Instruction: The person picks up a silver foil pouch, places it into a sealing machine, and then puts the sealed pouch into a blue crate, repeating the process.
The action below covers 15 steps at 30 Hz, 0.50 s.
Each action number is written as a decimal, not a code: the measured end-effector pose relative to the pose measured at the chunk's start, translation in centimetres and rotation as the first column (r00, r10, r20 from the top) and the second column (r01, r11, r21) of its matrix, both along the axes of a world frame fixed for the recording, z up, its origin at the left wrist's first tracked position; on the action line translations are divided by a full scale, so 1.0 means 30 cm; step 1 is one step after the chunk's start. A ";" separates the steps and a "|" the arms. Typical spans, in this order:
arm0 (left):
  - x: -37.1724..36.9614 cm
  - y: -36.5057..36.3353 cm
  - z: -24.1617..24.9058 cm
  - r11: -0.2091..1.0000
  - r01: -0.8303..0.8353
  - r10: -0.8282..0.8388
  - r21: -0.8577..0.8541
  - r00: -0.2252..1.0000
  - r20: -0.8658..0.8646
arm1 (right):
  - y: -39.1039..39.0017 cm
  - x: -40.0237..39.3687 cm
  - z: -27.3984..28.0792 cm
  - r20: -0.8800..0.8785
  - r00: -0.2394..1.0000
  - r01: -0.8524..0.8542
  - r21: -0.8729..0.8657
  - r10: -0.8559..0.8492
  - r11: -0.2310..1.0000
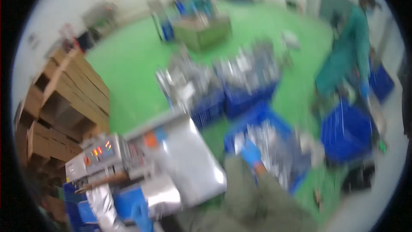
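Your blue-gloved right hand [250, 152] at shiny silver pouches [270, 151] in blue plastic crate [260, 113]; left hand [141, 217] near silver bag [103, 207]; cannot tell either grip.

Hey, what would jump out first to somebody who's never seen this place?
Probably the bright green floor across the room, with two blue crates heaped with silver packs near the middle. Next might come the machine at lower left, with its glowing red lights. The blue-gloved right hand also stands out, at a third crate right of centre.
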<state>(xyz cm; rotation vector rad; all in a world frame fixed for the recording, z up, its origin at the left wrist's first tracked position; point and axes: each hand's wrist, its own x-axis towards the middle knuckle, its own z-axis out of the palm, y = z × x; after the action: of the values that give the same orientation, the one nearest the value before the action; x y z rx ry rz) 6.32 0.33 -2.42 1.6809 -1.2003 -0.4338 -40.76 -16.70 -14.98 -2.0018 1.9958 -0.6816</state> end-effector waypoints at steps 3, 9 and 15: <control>-0.134 -0.075 0.125 0.999 -0.004 0.004 0.035 1.000 -0.009 | 0.060 -0.460 -0.028 -0.134 0.678 0.735 0.120 -0.723 0.667; -0.354 -0.205 0.163 0.998 0.063 -0.061 -0.030 0.996 0.067 | 0.169 -0.859 -0.166 -0.051 0.627 0.777 0.112 -0.777 0.620; -0.434 -0.204 0.151 0.986 0.164 -0.164 0.010 0.986 0.012 | 0.163 -0.812 -0.193 -0.023 0.583 0.810 0.098 -0.812 0.579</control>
<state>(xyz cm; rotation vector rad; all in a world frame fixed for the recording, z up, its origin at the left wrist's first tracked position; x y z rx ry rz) -6.69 -5.78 2.11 1.6008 -1.3544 -0.5308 -65.12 -11.81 -20.76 -0.8821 2.8438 -0.7204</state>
